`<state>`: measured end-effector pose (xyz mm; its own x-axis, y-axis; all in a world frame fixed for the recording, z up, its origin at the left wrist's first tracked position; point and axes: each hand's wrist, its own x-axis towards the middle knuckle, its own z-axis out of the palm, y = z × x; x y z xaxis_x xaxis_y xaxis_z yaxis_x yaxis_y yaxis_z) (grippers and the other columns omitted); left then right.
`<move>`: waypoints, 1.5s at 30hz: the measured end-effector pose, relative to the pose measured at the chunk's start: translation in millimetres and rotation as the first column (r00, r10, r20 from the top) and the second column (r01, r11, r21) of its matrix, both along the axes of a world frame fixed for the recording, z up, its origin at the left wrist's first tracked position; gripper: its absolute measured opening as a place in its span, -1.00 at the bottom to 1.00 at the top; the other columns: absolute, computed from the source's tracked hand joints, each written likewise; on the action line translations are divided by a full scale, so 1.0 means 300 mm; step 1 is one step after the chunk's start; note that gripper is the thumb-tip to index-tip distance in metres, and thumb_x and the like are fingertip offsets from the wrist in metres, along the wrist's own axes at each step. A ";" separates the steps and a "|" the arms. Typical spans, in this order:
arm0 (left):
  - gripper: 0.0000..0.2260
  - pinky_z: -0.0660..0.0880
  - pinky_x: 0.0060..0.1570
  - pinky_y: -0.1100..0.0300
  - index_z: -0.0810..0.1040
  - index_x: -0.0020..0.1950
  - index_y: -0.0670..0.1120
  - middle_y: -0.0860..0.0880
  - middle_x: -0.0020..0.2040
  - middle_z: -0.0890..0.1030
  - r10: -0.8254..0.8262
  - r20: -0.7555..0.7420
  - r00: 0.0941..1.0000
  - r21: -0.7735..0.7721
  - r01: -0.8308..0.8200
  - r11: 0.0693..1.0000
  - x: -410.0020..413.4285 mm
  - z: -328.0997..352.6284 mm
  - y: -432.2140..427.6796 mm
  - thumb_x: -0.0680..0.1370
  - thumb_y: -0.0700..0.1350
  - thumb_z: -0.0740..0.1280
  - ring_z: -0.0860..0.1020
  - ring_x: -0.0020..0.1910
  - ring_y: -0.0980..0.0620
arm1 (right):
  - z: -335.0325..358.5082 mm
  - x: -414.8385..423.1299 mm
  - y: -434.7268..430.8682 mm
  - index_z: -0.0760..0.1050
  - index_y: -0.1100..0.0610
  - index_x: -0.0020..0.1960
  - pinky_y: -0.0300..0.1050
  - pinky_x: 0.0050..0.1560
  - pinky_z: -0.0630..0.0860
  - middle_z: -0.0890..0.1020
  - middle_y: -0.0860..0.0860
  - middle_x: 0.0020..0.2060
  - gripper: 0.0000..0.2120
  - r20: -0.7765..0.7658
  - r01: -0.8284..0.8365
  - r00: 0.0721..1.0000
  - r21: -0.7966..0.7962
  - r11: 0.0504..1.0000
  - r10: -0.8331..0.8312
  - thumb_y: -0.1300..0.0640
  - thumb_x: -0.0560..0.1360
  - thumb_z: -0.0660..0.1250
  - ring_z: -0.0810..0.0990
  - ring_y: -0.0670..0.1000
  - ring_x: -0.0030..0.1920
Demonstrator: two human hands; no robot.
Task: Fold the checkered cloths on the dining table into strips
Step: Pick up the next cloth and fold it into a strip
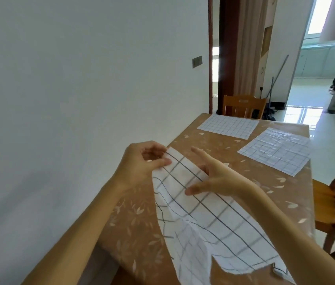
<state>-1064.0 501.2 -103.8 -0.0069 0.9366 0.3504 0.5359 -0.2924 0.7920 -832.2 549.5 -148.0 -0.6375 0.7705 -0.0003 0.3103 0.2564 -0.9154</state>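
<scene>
While the left hand (141, 161) pinches the far corner of the near checkered cloth (214, 223) with thumb and curled fingers, the right hand (220, 179) spreads straight fingers wide over it | near checkered cloth: rumpled, lengthwise on the dining table (133, 233) | second cloth (228, 125) and third cloth (275, 151): flat at the far end, apart.

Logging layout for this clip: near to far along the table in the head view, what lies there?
held cloth, left hand pinching its far corner, flat cloth near the right edge, flat cloth at the far end, wooden chair
</scene>
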 end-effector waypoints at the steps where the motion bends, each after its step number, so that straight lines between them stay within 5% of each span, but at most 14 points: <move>1: -0.79 0.66 0.01 0.17 0.69 -0.10 0.06 0.01 -0.16 0.74 0.015 0.033 0.999 0.022 -0.016 1.000 -0.018 0.014 -0.002 0.40 -0.22 0.58 0.72 -0.14 0.04 | -0.017 0.018 0.004 0.14 -0.09 0.55 -0.13 0.04 0.64 0.71 0.05 0.03 -0.07 0.036 -0.007 0.999 0.010 1.000 0.007 0.17 0.36 0.59 0.72 -0.05 -0.02; 4: -0.91 0.67 0.03 0.03 0.70 -0.07 -0.08 -0.08 -0.18 0.74 0.069 0.067 0.995 0.060 -0.074 0.995 -0.090 0.043 -0.013 0.47 -0.23 0.53 0.72 -0.18 -0.10 | -0.061 0.070 0.025 0.61 -0.06 0.05 -0.22 -0.20 0.50 0.68 0.06 -0.22 -0.77 0.132 0.013 0.991 0.105 0.994 -0.027 0.00 0.42 0.53 0.58 -0.10 -0.31; 5: -0.91 0.67 0.04 0.01 0.69 -0.05 -0.11 -0.09 -0.17 0.73 0.092 0.055 0.994 0.063 -0.095 0.993 -0.112 0.049 -0.018 0.48 -0.22 0.52 0.72 -0.18 -0.11 | -0.072 0.082 0.036 0.61 0.04 -0.14 -0.19 -0.28 0.40 0.56 0.08 -0.36 -0.81 0.151 0.044 0.986 0.163 0.986 -0.069 -0.06 0.44 0.50 0.45 -0.08 -0.39; 7: -0.82 0.67 0.01 0.07 0.68 0.04 -0.11 -0.06 -0.13 0.73 0.114 0.016 0.993 0.041 -0.115 0.993 -0.142 0.059 -0.031 0.46 -0.18 0.54 0.72 -0.13 -0.06 | -0.085 0.089 0.062 0.40 0.22 -0.32 -0.19 -0.34 0.30 0.35 0.01 -0.46 -0.54 0.148 0.119 0.976 0.246 0.962 -0.159 -0.11 0.48 0.45 0.30 -0.10 -0.45; 12: -0.41 0.62 -0.07 0.29 0.57 0.27 0.15 0.07 -0.07 0.67 0.078 -0.233 0.969 -0.063 -0.095 0.993 -0.130 0.066 -0.040 0.28 -0.01 0.66 0.66 -0.11 0.08 | 0.002 0.033 0.089 0.49 0.31 -0.24 -0.29 -0.38 0.40 0.52 0.09 -0.41 -0.57 0.106 0.156 0.969 0.441 0.884 -0.224 -0.06 0.52 0.43 0.39 -0.11 -0.46; 17: -0.66 0.54 -0.20 0.37 0.67 0.09 0.09 0.11 -0.21 0.66 0.159 -0.344 0.926 0.051 -0.151 0.987 -0.119 0.078 -0.016 0.36 -0.05 0.63 0.60 -0.28 0.16 | 0.116 0.012 0.118 0.55 0.03 -0.30 -0.09 -0.23 0.57 0.58 -0.05 -0.40 -0.74 0.154 0.121 0.953 0.602 0.790 -0.263 -0.07 0.49 0.44 0.55 -0.06 -0.35; 21: -0.90 0.53 -0.16 0.29 0.67 -0.05 0.06 0.07 -0.14 0.69 0.147 -0.441 0.886 -0.036 -0.181 0.983 -0.123 0.114 -0.004 0.49 0.03 0.51 0.63 -0.14 0.14 | 0.182 -0.003 0.106 0.52 0.07 -0.31 -0.01 -0.20 0.59 0.52 -0.07 -0.43 -0.70 0.179 0.101 0.938 0.678 0.728 -0.297 -0.04 0.52 0.42 0.55 -0.02 -0.36; 26: -0.76 0.45 -0.27 0.23 0.67 -0.19 -0.05 0.05 -0.37 0.57 0.088 -0.559 0.825 -0.093 -0.168 0.981 -0.067 0.152 0.004 0.54 0.10 0.44 0.50 -0.37 0.11 | 0.203 -0.048 0.092 0.42 -0.14 -0.33 -0.17 -0.27 0.50 0.49 -0.15 -0.45 -0.70 0.193 0.078 0.938 0.691 0.718 -0.288 -0.07 0.55 0.37 0.51 -0.11 -0.38; 29: -0.63 0.35 -0.33 0.22 0.59 -0.31 -0.15 0.03 -0.44 0.47 0.065 -0.591 0.804 -0.108 -0.159 0.981 -0.028 0.160 0.013 0.57 0.09 0.39 0.36 -0.46 0.09 | 0.201 -0.074 0.082 0.54 0.01 -0.28 -0.08 -0.26 0.57 0.52 -0.10 -0.43 -0.72 0.196 0.086 0.928 0.714 0.695 -0.317 -0.10 0.55 0.35 0.52 -0.08 -0.38; 34: -0.56 0.35 -0.35 0.11 0.46 -0.35 -0.25 -0.06 -0.46 0.37 0.029 -0.437 0.899 -0.143 -0.101 0.985 0.039 0.156 0.020 0.61 0.02 0.34 0.32 -0.46 0.01 | 0.205 -0.119 0.077 0.46 0.18 -0.37 -0.07 -0.37 0.37 0.42 0.03 -0.49 -0.59 0.052 0.197 0.959 0.578 0.792 -0.277 -0.04 0.55 0.35 0.33 -0.06 -0.46; 36: -0.61 0.62 -0.21 -0.02 0.55 -0.31 -0.23 -0.11 -0.42 0.54 0.023 -0.303 0.953 -0.152 -0.072 0.986 0.055 0.159 0.022 0.63 -0.01 0.32 0.54 -0.39 -0.06 | 0.226 -0.134 0.055 0.53 0.26 -0.28 -0.13 -0.38 0.32 0.40 0.02 -0.49 -0.53 -0.003 0.218 0.968 0.505 0.835 -0.250 -0.10 0.59 0.29 0.30 -0.09 -0.48; 39: -0.66 0.68 0.00 -0.06 0.70 -0.04 -0.26 -0.20 -0.12 0.73 0.041 -0.057 0.998 -0.208 -0.052 0.977 0.074 0.183 0.022 0.67 -0.03 0.27 0.72 -0.09 -0.12 | 0.267 -0.132 0.013 0.62 0.09 -0.22 -0.26 -0.38 0.41 0.50 -0.08 -0.47 -0.52 -0.088 0.195 0.981 0.367 0.909 -0.175 -0.27 0.56 0.23 0.48 -0.11 -0.46; 41: -0.64 0.69 -0.04 0.04 0.71 0.02 -0.22 -0.18 -0.07 0.75 0.065 0.083 0.994 -0.267 -0.041 0.963 0.085 0.206 0.014 0.69 -0.03 0.21 0.73 -0.06 -0.12 | 0.279 -0.124 0.001 0.66 -0.02 0.04 -0.19 -0.14 0.58 0.69 -0.06 -0.21 -0.67 -0.089 0.147 0.988 0.347 0.926 -0.124 -0.24 0.47 0.40 0.67 -0.08 -0.17; 45: -0.56 0.66 -0.01 0.10 0.70 0.10 -0.17 -0.12 -0.04 0.76 -0.019 0.221 0.975 -0.394 0.107 0.913 0.076 0.240 -0.003 0.72 0.03 0.08 0.73 -0.01 -0.04 | 0.277 -0.113 0.014 0.37 -0.06 0.45 -0.30 -0.01 0.53 0.61 -0.15 0.05 -0.31 0.054 0.114 0.987 0.419 0.901 -0.150 0.11 0.39 0.54 0.61 -0.16 0.01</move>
